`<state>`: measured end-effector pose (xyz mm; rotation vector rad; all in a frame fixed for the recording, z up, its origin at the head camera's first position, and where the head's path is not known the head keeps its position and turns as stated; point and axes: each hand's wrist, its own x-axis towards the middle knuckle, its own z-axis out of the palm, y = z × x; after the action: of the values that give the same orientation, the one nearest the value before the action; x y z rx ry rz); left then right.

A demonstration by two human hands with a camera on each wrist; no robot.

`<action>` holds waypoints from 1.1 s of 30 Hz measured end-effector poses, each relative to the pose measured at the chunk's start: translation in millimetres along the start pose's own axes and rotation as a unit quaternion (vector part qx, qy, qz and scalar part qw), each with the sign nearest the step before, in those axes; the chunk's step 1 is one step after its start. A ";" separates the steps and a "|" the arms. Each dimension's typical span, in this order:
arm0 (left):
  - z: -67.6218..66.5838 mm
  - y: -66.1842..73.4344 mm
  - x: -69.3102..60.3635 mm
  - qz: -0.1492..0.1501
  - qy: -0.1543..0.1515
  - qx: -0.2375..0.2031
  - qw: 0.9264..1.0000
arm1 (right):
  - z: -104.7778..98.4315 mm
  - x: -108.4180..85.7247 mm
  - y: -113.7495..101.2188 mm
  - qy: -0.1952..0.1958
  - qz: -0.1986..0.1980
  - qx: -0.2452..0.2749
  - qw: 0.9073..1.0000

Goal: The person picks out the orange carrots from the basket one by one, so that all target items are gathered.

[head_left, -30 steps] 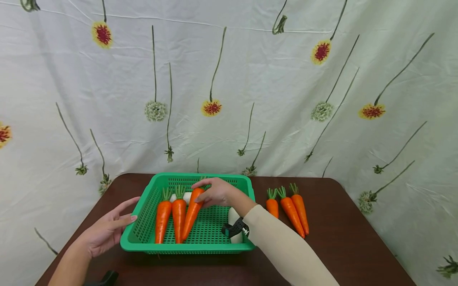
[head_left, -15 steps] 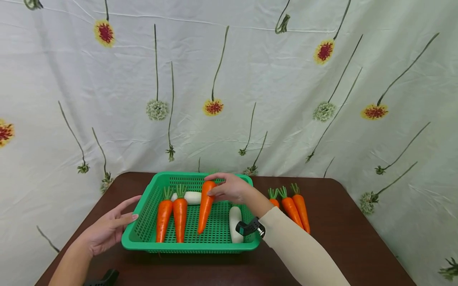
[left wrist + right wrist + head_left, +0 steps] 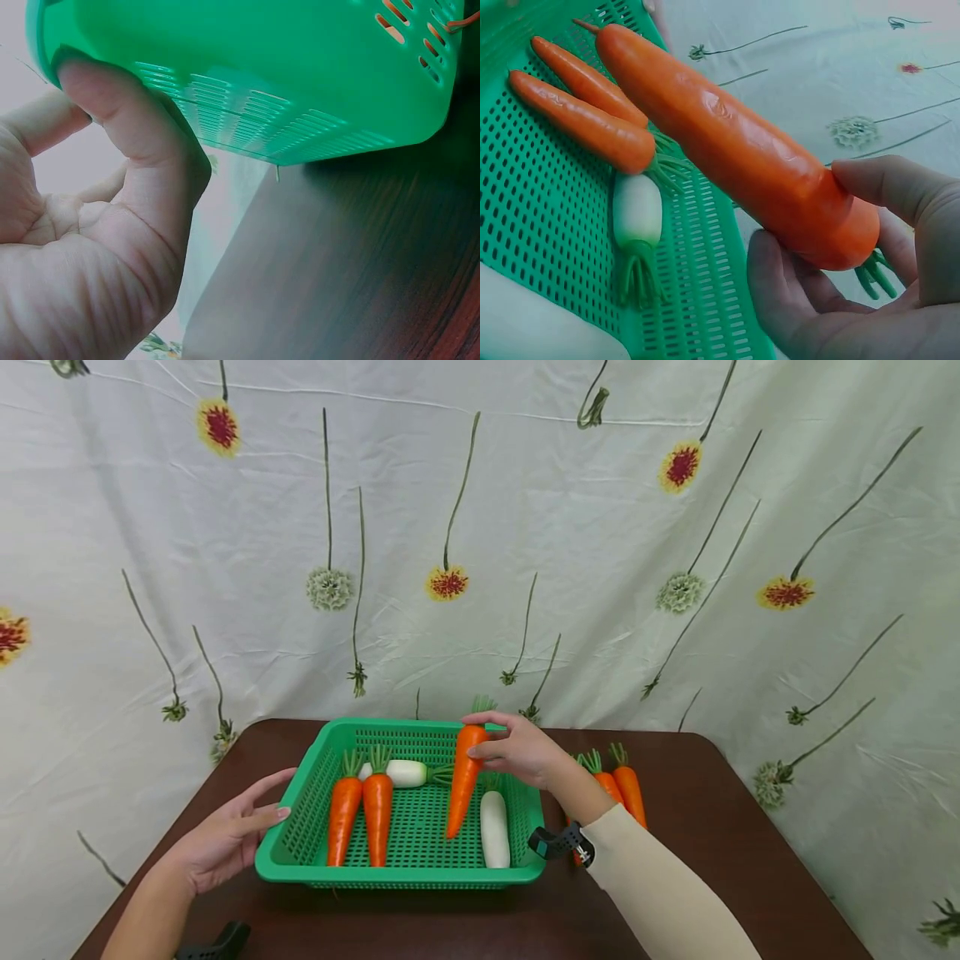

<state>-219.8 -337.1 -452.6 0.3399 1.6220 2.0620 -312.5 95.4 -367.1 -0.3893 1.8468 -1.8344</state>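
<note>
Pinched near its leafy top, a carrot point(image 3: 465, 777) hangs tip-down over the right half of the green basket point(image 3: 397, 875), held by my right hand point(image 3: 525, 752). In the right wrist view this carrot point(image 3: 742, 150) lies between thumb and fingers of my right hand point(image 3: 870, 285). My left hand point(image 3: 232, 839) touches the basket's left rim; in the left wrist view my left hand point(image 3: 127, 187) has its thumb against the green wall point(image 3: 262, 45). Inside the basket are two carrots point(image 3: 343, 814) at left, a white radish point(image 3: 407, 773) at the back and another white radish point(image 3: 494, 831) at right.
Several carrots point(image 3: 631, 793) lie on the dark table point(image 3: 720, 860) right of the basket, partly hidden by my right arm. A flower-printed white cloth point(image 3: 570, 527) hangs behind the table.
My right hand has carried the carrot up and rightward, away from the two carrots at left. The back radish and its green leaves are now uncovered. The left hand stays at the rim.
</note>
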 end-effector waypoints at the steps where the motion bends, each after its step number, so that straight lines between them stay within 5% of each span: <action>1: -0.1 -0.3 0.3 0.001 -0.002 0.000 1.000 | -1.5 -2.3 0.0 0.003 -0.005 0.000 1.000; 19: 0.8 1.6 0.5 0.005 -0.007 -0.009 1.000 | -31.8 -45.9 2.8 0.075 -0.087 0.026 0.993; 33: 1.1 1.2 -0.9 -0.001 -0.001 -0.003 1.000 | -69.4 -75.5 18.5 0.167 -0.119 0.052 0.977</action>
<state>-218.8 -336.8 -451.1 0.3384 1.6131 2.0650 -284.1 195.2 -376.6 -0.2872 1.9771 -2.2644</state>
